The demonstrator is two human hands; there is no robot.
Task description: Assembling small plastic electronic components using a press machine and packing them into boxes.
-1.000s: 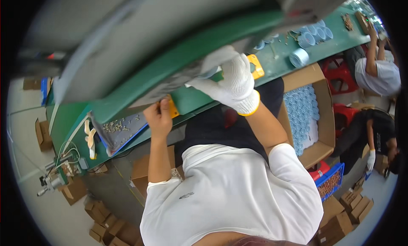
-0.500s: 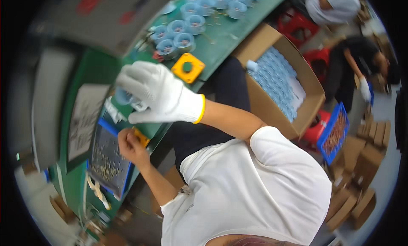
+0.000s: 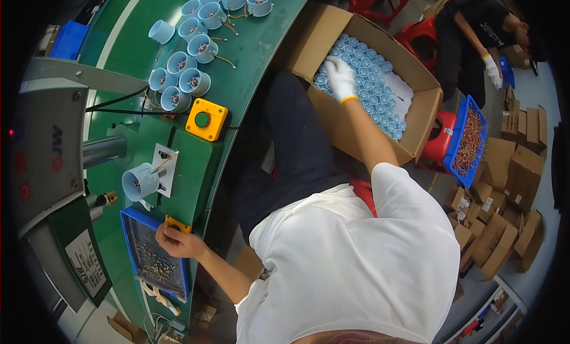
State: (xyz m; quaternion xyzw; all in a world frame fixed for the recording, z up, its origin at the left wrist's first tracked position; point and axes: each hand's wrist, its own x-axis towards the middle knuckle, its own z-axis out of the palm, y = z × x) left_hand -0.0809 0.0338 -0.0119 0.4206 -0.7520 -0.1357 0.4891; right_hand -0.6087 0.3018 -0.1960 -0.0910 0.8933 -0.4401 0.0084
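My right hand (image 3: 341,78), in a white glove with a yellow cuff, reaches into a cardboard carton (image 3: 323,127). Its fingers curl down over a light blue cup at the carton's left edge and mostly hide it. Packed rows of light blue cups (image 3: 368,85) fill the carton. My left hand (image 3: 172,240) is bare, its fingers curled in, beside a yellow button box (image 3: 179,224). A light blue cup (image 3: 140,182) lies sideways at a white metal plate (image 3: 165,170) on the green machine, with small bits inside and a wire beside it.
Several blue cups (image 3: 202,48) with wires stand at the back of the green bench (image 3: 249,53). A yellow box with a green button (image 3: 202,119) sits before them. A blue tray (image 3: 185,273) holds small metal parts. Another person (image 3: 469,44), stools and cartons are at right.
My right hand has moved from the machine, where a blue cup was beneath it, rightward into the carton. That cup now shows uncovered. My left hand stays by the yellow button box.
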